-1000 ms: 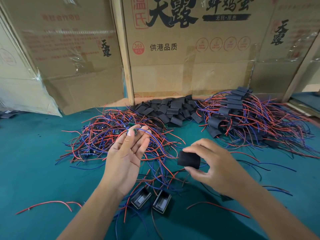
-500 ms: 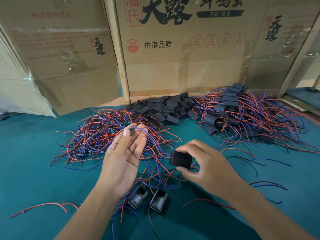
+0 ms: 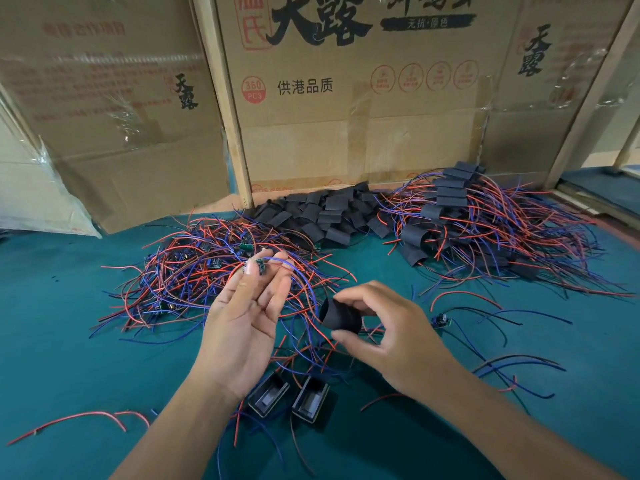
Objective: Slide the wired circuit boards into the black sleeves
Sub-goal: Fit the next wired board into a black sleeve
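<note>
So the left hand sits just left of frame center, palm up, fingers mostly straight, pinching a tiny green circuit board at the fingertips. The board is too small to tell which way its long axis runs, but its blue wire arcs off to the right and then curls down toward the lower center. The right hand is just right of center, thumb and fingers curled round a black sleeve. The sleeve is a short matte tube, squeezed into a rounded shape, long axis running roughly left-right with its open mouth pointing left toward the other hand. The board and sleeve are near each other but not touching.

Everything sits on a teal felt-like table cover. Left of center there's a messy tangle of thin red and blue wired boards. Upper middle has a heap of flat empty black sleeves, and upper right is a pile of finished sleeved boards with wires fanning out right. Two small black rectangular housings lie side by side in the lower center, under the wrists. Printed cardboard boxes with shiny tape fill the top of the frame
</note>
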A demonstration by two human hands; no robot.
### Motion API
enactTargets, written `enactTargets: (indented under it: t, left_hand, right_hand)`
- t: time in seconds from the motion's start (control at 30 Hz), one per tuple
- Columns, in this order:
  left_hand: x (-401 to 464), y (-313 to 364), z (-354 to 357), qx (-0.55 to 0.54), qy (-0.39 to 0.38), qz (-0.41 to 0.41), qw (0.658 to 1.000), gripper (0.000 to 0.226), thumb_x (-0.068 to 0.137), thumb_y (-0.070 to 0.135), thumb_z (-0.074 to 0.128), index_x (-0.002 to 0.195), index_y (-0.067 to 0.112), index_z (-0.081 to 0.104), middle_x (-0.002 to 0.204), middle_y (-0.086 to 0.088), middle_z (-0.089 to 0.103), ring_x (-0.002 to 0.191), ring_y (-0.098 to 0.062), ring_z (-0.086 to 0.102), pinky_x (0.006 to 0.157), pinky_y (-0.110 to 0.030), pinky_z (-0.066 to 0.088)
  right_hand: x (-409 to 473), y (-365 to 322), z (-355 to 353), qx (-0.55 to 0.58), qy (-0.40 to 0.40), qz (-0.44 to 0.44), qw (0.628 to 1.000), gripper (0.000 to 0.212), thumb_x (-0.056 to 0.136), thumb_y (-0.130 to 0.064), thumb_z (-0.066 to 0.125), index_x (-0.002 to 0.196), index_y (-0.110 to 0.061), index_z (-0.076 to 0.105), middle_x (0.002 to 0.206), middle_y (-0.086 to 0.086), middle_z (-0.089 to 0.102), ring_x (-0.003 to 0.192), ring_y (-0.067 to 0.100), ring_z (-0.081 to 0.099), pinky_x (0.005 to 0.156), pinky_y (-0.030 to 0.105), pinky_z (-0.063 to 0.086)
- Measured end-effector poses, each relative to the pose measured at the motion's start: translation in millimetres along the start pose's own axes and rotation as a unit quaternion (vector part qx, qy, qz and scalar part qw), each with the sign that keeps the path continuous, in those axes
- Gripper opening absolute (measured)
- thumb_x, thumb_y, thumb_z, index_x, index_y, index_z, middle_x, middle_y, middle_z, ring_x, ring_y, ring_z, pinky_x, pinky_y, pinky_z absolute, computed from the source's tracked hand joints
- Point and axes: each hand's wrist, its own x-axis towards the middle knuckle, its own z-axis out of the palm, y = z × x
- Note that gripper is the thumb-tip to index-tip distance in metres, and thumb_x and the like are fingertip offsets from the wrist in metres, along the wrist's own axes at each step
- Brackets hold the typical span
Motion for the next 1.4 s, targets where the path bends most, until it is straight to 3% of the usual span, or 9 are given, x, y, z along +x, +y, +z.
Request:
enactTargets:
  t: [0.2,0.53,0.67,0.73,0.9,1.0,1.13,1.27,1.4]
  left_hand:
    - [0.4,-4.8,-2.7,0.058,0.018,0.005,0.998,0.024,0.088,0.022,0.062,0.104,0.006,0.068,0.112,-0.019,0.073,0.108,-0.026,0.071,0.080,-0.023,0.057]
    - [1.5,-1.1,-3.4,0.077,0.089,0.028,0.993,0.004,0.086,0.012,0.066,0.087,0.010,0.063,0.094,-0.014,0.076,0.085,-0.017,0.075,0.072,-0.020,0.058]
    - [2.3,4.7,-3.3,0.056,0.139,0.034,0.988,0.006,0.093,0.003,0.062,0.088,0.007,0.061,0.088,-0.013,0.074,0.082,-0.018,0.075,0.070,-0.019,0.058]
    - [2.3,7.2,-3.3,0.036,0.143,0.027,0.989,0.003,0.094,0.003,0.061,0.092,0.005,0.062,0.087,-0.011,0.075,0.082,-0.016,0.075,0.069,-0.017,0.058]
    - [-1.2,5.6,0.9,0.000,0.109,-0.020,0.994,0.010,0.093,0.007,0.061,0.084,0.008,0.067,0.085,-0.010,0.076,0.077,-0.011,0.075,0.061,-0.013,0.056]
    - [-4.1,-1.5,4.1,0.021,0.065,-0.029,0.997,0.006,0.083,0.012,0.066,0.079,0.010,0.070,0.087,-0.010,0.076,0.075,-0.010,0.074,0.062,-0.013,0.055]
    - [-5.4,-7.9,4.3,0.087,0.029,-0.018,0.996,0.007,0.076,0.016,0.071,0.071,0.019,0.075,0.085,-0.010,0.075,0.074,-0.010,0.073,0.065,-0.015,0.056]
    - [-2.5,-6.1,-1.1,0.126,0.016,0.007,0.992,0.005,0.080,0.015,0.071,0.083,0.012,0.070,0.089,-0.017,0.067,0.076,-0.016,0.073,0.067,-0.018,0.057]
    - [-2.9,-3.2,-1.3,0.170,-0.005,0.032,0.985,0.007,0.081,0.012,0.068,0.088,0.008,0.069,0.081,-0.015,0.073,0.076,-0.018,0.074,0.065,-0.019,0.057]
  right_hand:
    - [0.3,-2.6,1.1,0.052,0.040,0.005,0.998,0.032,0.081,-0.020,0.076,0.111,-0.020,0.064,0.102,-0.013,0.064,0.099,0.010,0.063,0.088,0.023,0.049]
    - [3.8,7.5,-4.1,0.048,0.059,0.024,0.997,0.031,0.080,-0.026,0.074,0.110,-0.025,0.064,0.101,-0.015,0.065,0.097,0.008,0.065,0.084,0.015,0.048]
    - [9.1,23.2,-16.2,0.055,0.069,0.116,0.989,0.027,0.080,-0.026,0.074,0.106,-0.028,0.067,0.098,-0.014,0.068,0.089,0.006,0.068,0.081,0.018,0.051]
    - [13.4,29.2,-21.7,0.190,0.072,0.203,0.958,0.016,0.086,-0.015,0.070,0.101,-0.020,0.068,0.093,-0.002,0.072,0.082,0.017,0.072,0.072,0.026,0.056]
    - [16.5,22.3,-19.1,0.521,0.045,0.362,0.771,0.023,0.088,-0.006,0.041,0.098,-0.001,0.062,0.073,0.011,0.053,0.054,0.017,0.048,0.041,0.023,0.034]
    - [12.5,10.6,-7.4,0.543,-0.089,0.389,0.739,0.029,0.085,-0.029,0.050,0.090,-0.006,0.068,0.064,0.000,0.034,0.051,0.011,0.027,0.038,0.020,0.020]
    - [6.1,-0.9,1.9,0.567,-0.279,0.360,0.686,0.067,0.090,-0.069,0.044,0.096,-0.007,0.068,0.064,-0.005,0.021,0.053,0.010,0.016,0.044,0.020,0.017]
    - [3.7,-2.1,-9.3,0.580,-0.300,0.320,0.686,0.051,0.085,-0.058,0.062,0.089,-0.007,0.066,0.065,-0.004,0.018,0.054,0.010,0.015,0.048,0.022,0.015]
    - [3.0,-0.9,-16.5,0.535,-0.275,0.300,0.741,0.030,0.083,-0.039,0.070,0.082,-0.010,0.066,0.069,0.001,0.012,0.054,0.011,0.014,0.048,0.023,0.014]
